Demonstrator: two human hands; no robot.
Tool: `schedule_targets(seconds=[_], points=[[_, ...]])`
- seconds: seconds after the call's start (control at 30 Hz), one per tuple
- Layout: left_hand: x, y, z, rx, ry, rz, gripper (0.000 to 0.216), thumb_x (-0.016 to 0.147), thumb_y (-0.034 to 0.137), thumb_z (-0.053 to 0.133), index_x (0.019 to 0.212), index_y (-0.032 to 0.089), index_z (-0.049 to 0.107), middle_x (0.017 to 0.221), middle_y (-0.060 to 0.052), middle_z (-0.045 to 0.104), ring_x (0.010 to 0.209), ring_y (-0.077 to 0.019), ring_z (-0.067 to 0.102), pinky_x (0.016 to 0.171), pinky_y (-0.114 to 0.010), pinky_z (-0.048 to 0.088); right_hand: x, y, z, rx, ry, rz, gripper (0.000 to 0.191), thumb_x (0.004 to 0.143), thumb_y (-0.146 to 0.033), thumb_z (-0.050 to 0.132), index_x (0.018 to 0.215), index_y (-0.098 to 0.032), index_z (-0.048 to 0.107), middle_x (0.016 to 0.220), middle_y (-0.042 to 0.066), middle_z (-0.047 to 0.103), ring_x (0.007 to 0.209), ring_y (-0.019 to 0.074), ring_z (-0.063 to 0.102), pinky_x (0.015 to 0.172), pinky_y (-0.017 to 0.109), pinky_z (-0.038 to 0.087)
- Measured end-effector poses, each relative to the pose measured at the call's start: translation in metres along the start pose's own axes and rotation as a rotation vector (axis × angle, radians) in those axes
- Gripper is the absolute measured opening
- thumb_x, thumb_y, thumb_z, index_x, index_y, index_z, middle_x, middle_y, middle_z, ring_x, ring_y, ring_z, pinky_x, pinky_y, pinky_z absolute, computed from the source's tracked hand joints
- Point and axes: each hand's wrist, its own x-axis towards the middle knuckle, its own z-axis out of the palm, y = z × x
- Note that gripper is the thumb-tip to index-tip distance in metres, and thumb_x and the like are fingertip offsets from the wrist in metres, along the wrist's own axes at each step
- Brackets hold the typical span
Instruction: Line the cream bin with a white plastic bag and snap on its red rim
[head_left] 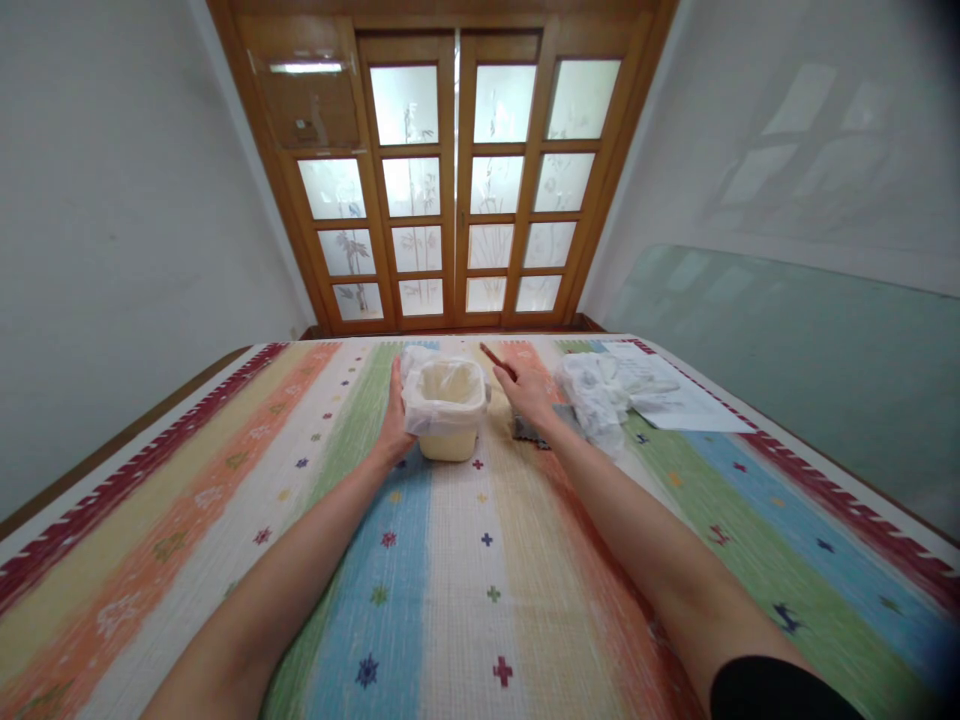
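A small cream bin (448, 440) lined with a white plastic bag (444, 392) stands on a striped, many-coloured cloth (465, 560). My left hand (395, 412) rests flat against the bin's left side, fingers stretched along the bag. My right hand (527, 391) lies just right of the bin, closed on a thin reddish-brown stick (496, 360) that points up and to the left. A dark flat thing (526, 431) lies partly under that hand.
A heap of white plastic bags (604, 392) lies to the right of my right hand, beside a white sheet of paper (679, 395). Wooden doors with frosted glass panes (457, 190) stand beyond the far edge. White walls close in on both sides.
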Motion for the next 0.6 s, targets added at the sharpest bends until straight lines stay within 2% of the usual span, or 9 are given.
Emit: schedule_targets(seconds=[0.1,0.2,0.3,0.37,0.5,0.6], points=[[0.009,0.017,-0.006,0.089,0.054,0.057,0.09,0.088,0.061,0.069,0.16,0.03,0.026,0.165,-0.013,0.032,0.156,-0.0316,0.029,0.13,-0.053,0.022,-0.01,0.006,0.016,-0.108,-0.296,-0.055,0.02,0.094,-0.034,0.054,0.091,-0.019,0.068,0.088,0.005,0.074,0.079,0.0196,0.062,0.072,0.028,0.045],[0.018,0.034,-0.011,0.225,0.082,0.138,0.061,0.094,0.048,0.063,0.15,0.028,0.046,0.156,-0.012,0.045,0.148,-0.0305,0.041,0.127,-0.053,0.029,-0.016,-0.001,0.019,-0.113,-0.445,-0.137,0.014,0.087,-0.029,0.064,0.095,-0.02,0.071,0.101,0.007,0.077,0.091,0.0225,0.067,0.08,0.03,0.049],[0.027,0.05,-0.015,0.278,0.061,0.133,0.035,0.092,0.024,0.058,0.126,0.025,0.066,0.139,-0.01,0.058,0.136,-0.0269,0.054,0.121,-0.05,0.039,-0.012,-0.01,0.011,-0.083,-0.427,-0.146,0.019,0.086,-0.028,0.068,0.102,-0.021,0.074,0.11,0.009,0.077,0.102,0.0264,0.068,0.089,0.035,0.051],[0.032,0.06,-0.016,0.261,0.033,0.117,0.033,0.086,0.013,0.055,0.113,0.023,0.071,0.129,-0.008,0.064,0.127,-0.0248,0.06,0.116,-0.046,0.044,-0.006,-0.014,0.003,-0.03,-0.393,-0.107,0.021,0.089,-0.029,0.065,0.106,-0.021,0.074,0.11,0.01,0.077,0.104,0.0266,0.069,0.092,0.037,0.052],[0.036,0.078,-0.014,0.187,0.022,0.094,0.034,0.077,0.007,0.05,0.099,0.023,0.07,0.11,-0.004,0.071,0.111,-0.022,0.065,0.104,-0.039,0.051,0.005,-0.022,-0.015,0.162,-0.348,-0.083,0.028,0.096,-0.039,0.059,0.113,-0.021,0.072,0.111,0.009,0.077,0.103,0.0245,0.07,0.096,0.039,0.054],[0.036,0.088,-0.01,0.163,-0.015,0.075,0.032,0.076,0.007,0.05,0.097,0.022,0.069,0.105,-0.003,0.071,0.105,-0.0213,0.066,0.1,-0.038,0.052,0.006,-0.032,-0.025,0.303,-0.317,-0.129,0.039,0.1,-0.05,0.054,0.123,-0.023,0.069,0.122,0.008,0.074,0.115,0.0249,0.067,0.104,0.043,0.051]])
